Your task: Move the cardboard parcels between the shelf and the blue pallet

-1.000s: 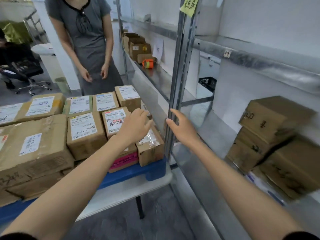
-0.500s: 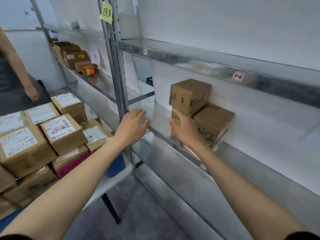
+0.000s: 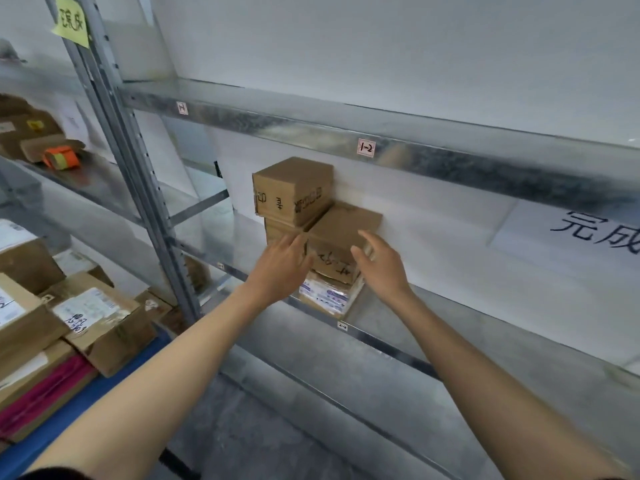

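A small stack of cardboard parcels stands on the metal shelf (image 3: 433, 362) against the white wall. The top left parcel (image 3: 292, 188) bears black handwriting. In front and to its right sits a second brown parcel (image 3: 341, 233), resting on a flat parcel with a white label (image 3: 325, 294). My left hand (image 3: 280, 268) reaches to the left side of that second parcel with fingers extended. My right hand (image 3: 379, 261) is at its right side, fingers relaxed. Neither hand grips it. At the lower left, several labelled parcels (image 3: 100, 317) lie on the blue pallet (image 3: 45, 434).
A grey upright post (image 3: 138, 188) with a yellow note (image 3: 71, 26) divides the shelving. Beyond it, the left bay holds boxes (image 3: 24, 129) and an orange tape roll (image 3: 62, 157). A paper sheet with black characters (image 3: 595, 230) hangs on the wall at right.
The view has swung right from the pallet to the shelf. Both hands have moved forward to either side of the front parcel on the shelf.
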